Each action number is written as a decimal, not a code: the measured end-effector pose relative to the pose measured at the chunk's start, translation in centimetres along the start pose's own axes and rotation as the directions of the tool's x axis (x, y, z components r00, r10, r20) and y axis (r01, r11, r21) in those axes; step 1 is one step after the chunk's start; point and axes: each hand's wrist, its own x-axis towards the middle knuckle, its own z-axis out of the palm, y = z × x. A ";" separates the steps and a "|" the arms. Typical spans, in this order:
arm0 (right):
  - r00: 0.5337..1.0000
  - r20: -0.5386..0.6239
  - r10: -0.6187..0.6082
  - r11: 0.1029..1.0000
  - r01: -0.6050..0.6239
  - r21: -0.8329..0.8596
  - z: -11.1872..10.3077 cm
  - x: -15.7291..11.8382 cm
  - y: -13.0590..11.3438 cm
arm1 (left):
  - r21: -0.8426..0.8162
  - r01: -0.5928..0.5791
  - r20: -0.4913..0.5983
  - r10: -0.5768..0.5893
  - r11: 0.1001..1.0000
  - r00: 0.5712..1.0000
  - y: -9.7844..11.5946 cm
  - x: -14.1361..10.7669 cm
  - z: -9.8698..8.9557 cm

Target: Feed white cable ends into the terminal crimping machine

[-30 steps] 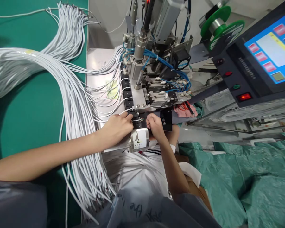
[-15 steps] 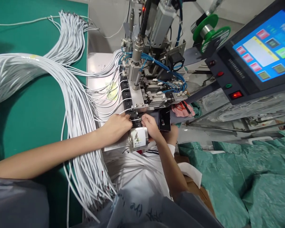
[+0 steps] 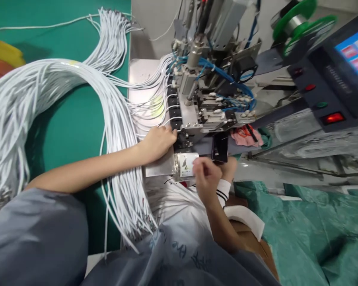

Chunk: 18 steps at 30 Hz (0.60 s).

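Note:
My left hand rests with curled fingers against the near end of the row of black holder blocks; what its fingertips grip is hidden. Several white cables run into these blocks from the left. Blurred by motion, my right hand is drawn in with bent fingers, and anything inside it is too small or hidden to make out. It hovers just right of a clear packet with a white label at the machine's front edge. Above the blocks stands the machine's metal press with blue air tubes.
A thick bundle of white cables curves over the green table. To the right are a phone-like black object, a pink cloth, a green spool and a control panel. Something yellow shows at far left.
My right hand has left the cable end at the blocks and moved toward me, beside the packet. My left hand stays at the blocks. The view has shifted left, and a yellow thing has appeared.

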 end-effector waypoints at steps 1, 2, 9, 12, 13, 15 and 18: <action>0.988 0.155 0.015 1.000 -0.012 -0.019 0.8 -1.2 -0.6 | -0.001 0.017 -0.006 -0.017 1.000 1.000 -0.2 0.2 0.1; 0.949 0.313 0.041 0.999 -0.031 -0.036 1.7 -2.3 -1.0 | -0.005 0.022 -0.009 -0.022 1.000 1.000 -0.5 0.3 0.3; 0.742 0.658 0.129 0.980 -0.196 0.028 7.3 -5.2 -1.2 | -0.011 -0.018 -0.048 0.017 1.000 0.999 -1.3 0.6 0.8; 0.762 0.622 0.180 0.969 -0.248 0.023 7.6 -5.2 -0.6 | -0.003 -0.020 -0.054 0.020 1.000 0.998 -1.3 0.5 0.6; 0.769 0.611 0.191 0.967 -0.254 0.017 7.6 -5.2 -0.6 | -0.002 -0.023 -0.051 0.023 1.000 0.998 -1.2 0.4 0.4; 0.779 0.600 0.182 0.970 -0.243 0.021 7.6 -5.2 -0.8 | -0.016 -0.036 -0.046 0.036 0.999 0.998 -0.7 0.1 -0.2; 0.808 0.574 0.133 0.983 -0.180 0.026 7.7 -5.5 -1.5 | -0.092 -0.142 -0.050 0.138 0.986 0.989 0.9 -1.0 -1.6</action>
